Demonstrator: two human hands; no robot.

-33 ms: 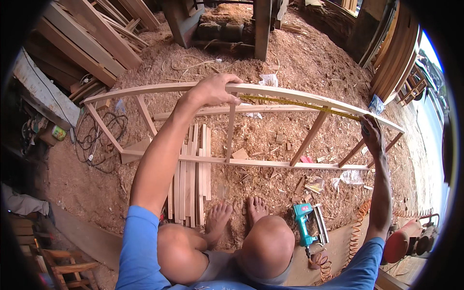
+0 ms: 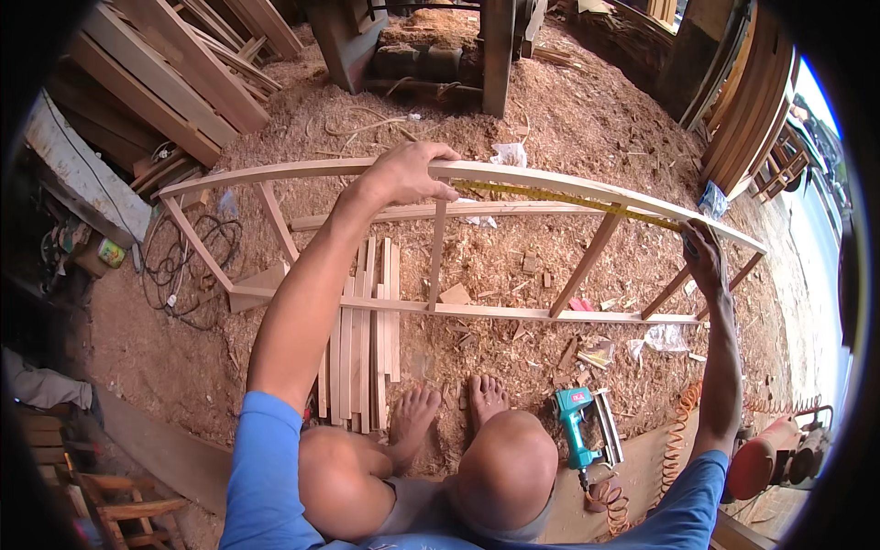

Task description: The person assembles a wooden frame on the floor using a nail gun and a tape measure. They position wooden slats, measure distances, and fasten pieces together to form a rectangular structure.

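Observation:
A ladder-like wooden frame (image 2: pixel 532 174), with two long rails and several crosspieces, stretches across in front of me. My left hand (image 2: pixel 412 174) is wrapped over its far rail, near a middle crosspiece. From those fingers a yellow tape measure (image 2: pixel 559 198) runs along the rail's near side to the right. My right hand (image 2: pixel 704 257) closes around the tape's dark case, close against the rail near the frame's right end; the fingers cover most of the case. Whether the left fingers also pinch the tape's end, I cannot tell.
A teal nail gun (image 2: pixel 576 426) with a coiled orange hose (image 2: pixel 678 431) lies by my right knee. Loose wood strips (image 2: pixel 356 357) lie under the frame's near rail. Shavings cover the floor; planks (image 2: pixel 156 87) lean at far left, and a machine (image 2: pixel 422 60) stands beyond.

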